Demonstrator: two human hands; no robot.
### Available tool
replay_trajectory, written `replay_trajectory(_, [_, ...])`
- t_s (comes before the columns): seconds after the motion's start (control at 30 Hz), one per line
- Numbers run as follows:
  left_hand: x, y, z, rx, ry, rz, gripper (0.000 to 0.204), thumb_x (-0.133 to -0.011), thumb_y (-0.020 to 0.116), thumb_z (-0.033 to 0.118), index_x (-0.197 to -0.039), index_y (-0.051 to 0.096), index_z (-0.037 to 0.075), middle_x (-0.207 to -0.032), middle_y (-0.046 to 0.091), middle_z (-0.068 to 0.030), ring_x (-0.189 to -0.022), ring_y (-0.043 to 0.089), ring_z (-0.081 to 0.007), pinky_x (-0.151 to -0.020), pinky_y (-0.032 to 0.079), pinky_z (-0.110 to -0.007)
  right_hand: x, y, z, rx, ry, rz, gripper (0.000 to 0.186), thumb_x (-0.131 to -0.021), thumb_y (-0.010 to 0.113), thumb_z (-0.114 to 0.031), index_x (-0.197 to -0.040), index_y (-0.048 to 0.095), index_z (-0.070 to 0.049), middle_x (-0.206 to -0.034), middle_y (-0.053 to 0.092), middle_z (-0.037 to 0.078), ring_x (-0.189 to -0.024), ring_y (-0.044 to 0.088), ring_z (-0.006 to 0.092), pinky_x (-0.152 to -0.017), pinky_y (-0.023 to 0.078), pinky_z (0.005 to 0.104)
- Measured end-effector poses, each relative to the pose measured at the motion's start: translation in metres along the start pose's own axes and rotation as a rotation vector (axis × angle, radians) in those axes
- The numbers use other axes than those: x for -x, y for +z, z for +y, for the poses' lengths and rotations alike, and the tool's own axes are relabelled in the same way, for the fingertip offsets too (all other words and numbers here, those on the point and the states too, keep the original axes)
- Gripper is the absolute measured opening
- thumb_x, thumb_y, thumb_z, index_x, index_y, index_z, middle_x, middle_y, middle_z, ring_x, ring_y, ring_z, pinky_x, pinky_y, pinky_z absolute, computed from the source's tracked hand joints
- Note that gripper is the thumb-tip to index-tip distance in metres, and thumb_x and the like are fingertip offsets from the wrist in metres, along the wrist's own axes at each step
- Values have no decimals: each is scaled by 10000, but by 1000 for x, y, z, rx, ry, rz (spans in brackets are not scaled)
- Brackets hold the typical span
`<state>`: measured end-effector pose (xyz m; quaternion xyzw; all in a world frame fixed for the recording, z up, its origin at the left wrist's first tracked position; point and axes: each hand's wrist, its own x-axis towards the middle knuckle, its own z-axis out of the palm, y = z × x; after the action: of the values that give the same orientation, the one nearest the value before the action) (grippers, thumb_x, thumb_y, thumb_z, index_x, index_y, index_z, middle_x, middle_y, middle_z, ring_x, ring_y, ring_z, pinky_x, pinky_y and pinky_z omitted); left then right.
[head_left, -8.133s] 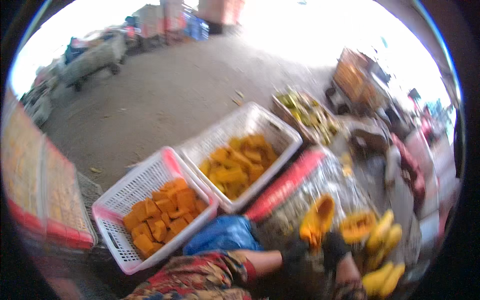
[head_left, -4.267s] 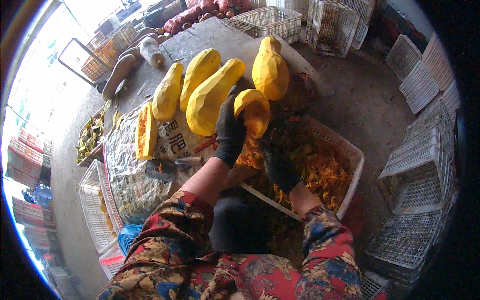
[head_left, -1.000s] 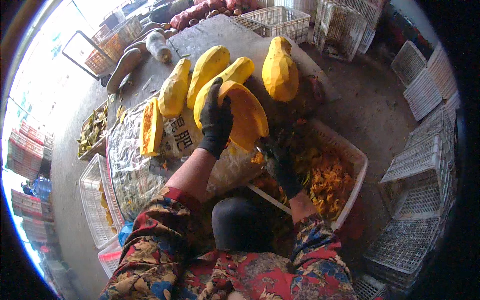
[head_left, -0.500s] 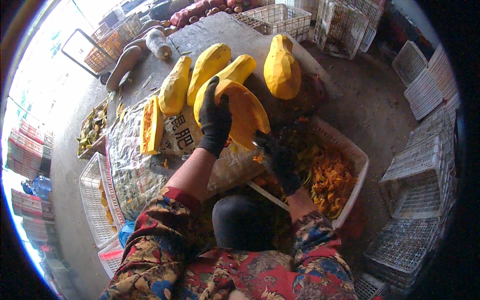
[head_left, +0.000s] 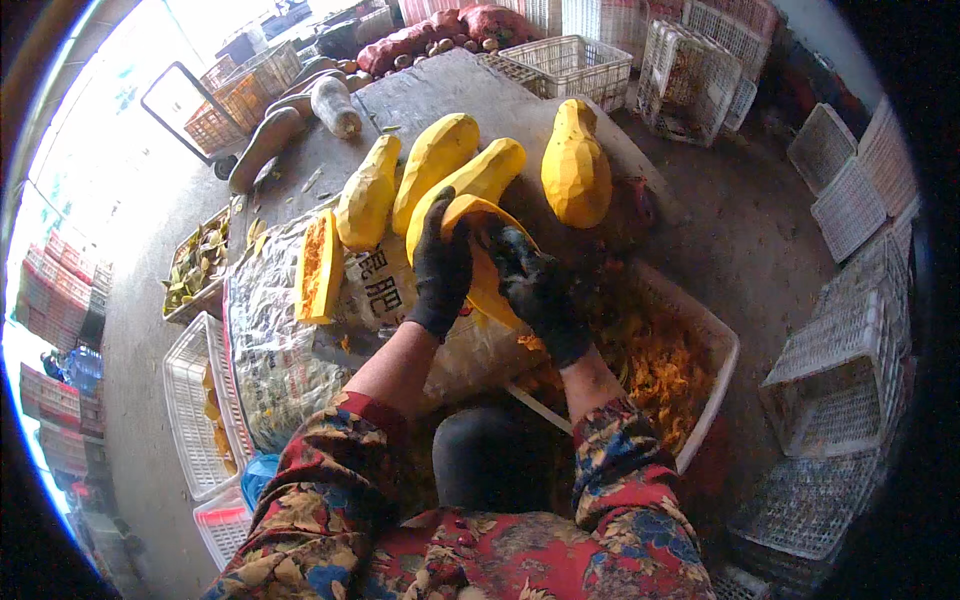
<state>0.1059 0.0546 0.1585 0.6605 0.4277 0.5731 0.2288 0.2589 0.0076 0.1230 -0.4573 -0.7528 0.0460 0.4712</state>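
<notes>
My left hand, in a black glove, grips the left side of a hollowed yellow pumpkin half. My right hand, also gloved, is curled at the pumpkin's open hollow. A small greyish bit shows at its fingers, too unclear to name. Just beyond lie peeled yellow pumpkins, one on the left, two close together in the middle, and one apart on the right. A cut pumpkin piece with stringy orange flesh rests left of my hands on a printed sack.
A crate of orange pulp and scraps stands at my right knee. To the left are a white crate and a crate of peelings. Unpeeled pumpkins lie at the far left. Stacked crates line the right side.
My right hand has moved up and inward, from the pumpkin half's lower edge to its hollow. The half now tilts so less of its inside shows. The view has shifted slightly.
</notes>
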Motion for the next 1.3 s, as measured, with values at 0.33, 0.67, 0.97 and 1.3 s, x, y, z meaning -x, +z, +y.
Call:
replay_trajectory(0.33, [0,-1,11,-126,6,48,430,-900,537,49,-1325,476,85,-1314,535,-171,-1244,489,-309,-1060,359,-367,101,-28,4,-63,264,-208,445,-916,556,-62,-1354,508,-118,-1289,577,121,-1110,594,264,-914,496,350])
replay_trajectory(0.67, [4,-5,-4,-6,8,50,460,-892,545,42,-1343,459,74,-1333,527,-156,-1267,472,-286,-1071,355,-353,30,11,4,22,38,-301,415,-927,519,-48,-1340,519,-95,-1328,538,141,-1241,501,284,-1015,426,354])
replay_trajectory(0.97, [2,-29,3,-13,-26,192,368,-910,570,83,-1270,508,39,-1289,554,-139,-1233,500,-259,-1042,375,-348,160,0,80,-1257,974,-179,377,-979,462,-114,-1338,491,-4,-1358,513,98,-1251,477,203,-1065,361,315])
replay_trajectory(1.3, [59,-351,-90,262,-537,394,256,-830,542,102,-1052,630,10,-988,636,-65,-907,588,-173,-792,496,-326,166,-2,71,-123,589,-281,283,-952,504,-105,-1211,587,-27,-1225,609,84,-1122,562,213,-997,409,311])
